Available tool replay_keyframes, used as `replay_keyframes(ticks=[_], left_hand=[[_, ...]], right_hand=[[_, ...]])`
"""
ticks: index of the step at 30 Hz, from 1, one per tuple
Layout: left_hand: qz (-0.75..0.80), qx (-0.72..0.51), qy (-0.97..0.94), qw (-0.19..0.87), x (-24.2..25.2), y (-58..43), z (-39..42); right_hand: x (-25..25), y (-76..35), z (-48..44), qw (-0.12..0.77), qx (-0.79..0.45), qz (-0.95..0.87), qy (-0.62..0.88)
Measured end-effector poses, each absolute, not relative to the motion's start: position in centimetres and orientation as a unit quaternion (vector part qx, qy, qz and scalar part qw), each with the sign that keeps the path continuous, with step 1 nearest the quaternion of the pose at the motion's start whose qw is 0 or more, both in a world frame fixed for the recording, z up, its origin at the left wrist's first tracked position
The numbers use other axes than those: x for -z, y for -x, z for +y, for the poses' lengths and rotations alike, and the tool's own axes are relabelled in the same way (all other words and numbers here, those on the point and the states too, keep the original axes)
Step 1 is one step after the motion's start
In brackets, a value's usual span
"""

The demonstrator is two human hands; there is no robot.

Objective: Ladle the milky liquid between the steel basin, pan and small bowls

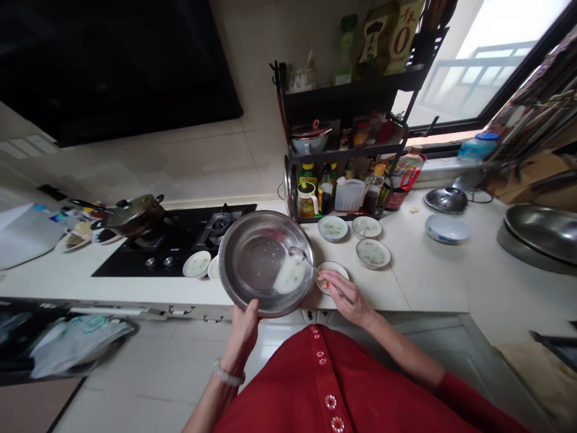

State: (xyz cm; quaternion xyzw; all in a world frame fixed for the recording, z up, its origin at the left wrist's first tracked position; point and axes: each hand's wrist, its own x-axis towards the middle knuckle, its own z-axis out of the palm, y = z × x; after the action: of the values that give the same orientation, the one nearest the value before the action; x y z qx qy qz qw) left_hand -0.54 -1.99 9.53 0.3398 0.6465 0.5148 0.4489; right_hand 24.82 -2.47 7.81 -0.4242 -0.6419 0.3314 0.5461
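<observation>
My left hand (pixel 246 328) grips the near rim of a large steel basin (pixel 252 258), thumb over the edge. The basin is tilted to the right, and a pool of whitish liquid (pixel 291 275) gathers on that side. In my right hand (pixel 345 294) is a metal spoon (pixel 310 263), its bowl over the basin at the liquid. Partly hidden under that hand, a small bowl (pixel 333 269) stands on the counter. Behind it are bowls of pale soup with green bits: one (pixel 332 228), another (pixel 367 227) and a third (pixel 373 253). Left of the basin sits another filled bowl (pixel 197 264).
A black gas stove (pixel 180 240) with a lidded pot (pixel 135 213) lies to the left. Against the wall stands a black rack (pixel 345 96) of bottles and jars. To the right are a pale bowl (pixel 447 229) and stacked steel pans (pixel 543 231). The counter's front edge runs below the basin.
</observation>
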Motion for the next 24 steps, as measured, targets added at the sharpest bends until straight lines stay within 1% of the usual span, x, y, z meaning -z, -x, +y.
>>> replay_keyframes(ticks=[2, 5, 8, 10, 14, 17, 20, 24], left_hand=[[0.643, -0.51, -0.326, 0.469, -9.0, 0.5, -1.9], [0.643, -0.512, -0.318, 0.472, -8.5, 0.5, -1.8], [0.638, -0.513, -0.312, 0.481, -8.4, 0.4, -1.7], [0.633, -0.513, -0.312, 0.488, -8.4, 0.4, -1.7], [0.633, -0.513, -0.32, 0.484, -8.5, 0.2, -1.6], [0.638, -0.503, -0.324, 0.485, -8.4, 0.0, -1.6], [0.64, -0.497, -0.323, 0.489, -8.5, 0.0, -1.7], [0.642, -0.497, -0.316, 0.49, -8.7, 0.1, -1.8]], right_hand=[[-7.8, -24.7, -2.3, 0.569, -0.362, -0.586, 0.448], [-7.5, -25.0, -1.9, 0.604, -0.412, -0.462, 0.502], [-7.2, -25.8, -1.5, 0.637, -0.447, -0.376, 0.504], [-7.3, -26.1, -1.5, 0.636, -0.449, -0.379, 0.5], [-8.2, -26.0, -2.5, 0.586, -0.417, -0.482, 0.5], [-8.7, -25.4, -3.2, 0.573, -0.399, -0.533, 0.477], [-8.4, -25.2, -3.3, 0.582, -0.4, -0.502, 0.5], [-7.7, -25.6, -2.8, 0.617, -0.444, -0.386, 0.523]])
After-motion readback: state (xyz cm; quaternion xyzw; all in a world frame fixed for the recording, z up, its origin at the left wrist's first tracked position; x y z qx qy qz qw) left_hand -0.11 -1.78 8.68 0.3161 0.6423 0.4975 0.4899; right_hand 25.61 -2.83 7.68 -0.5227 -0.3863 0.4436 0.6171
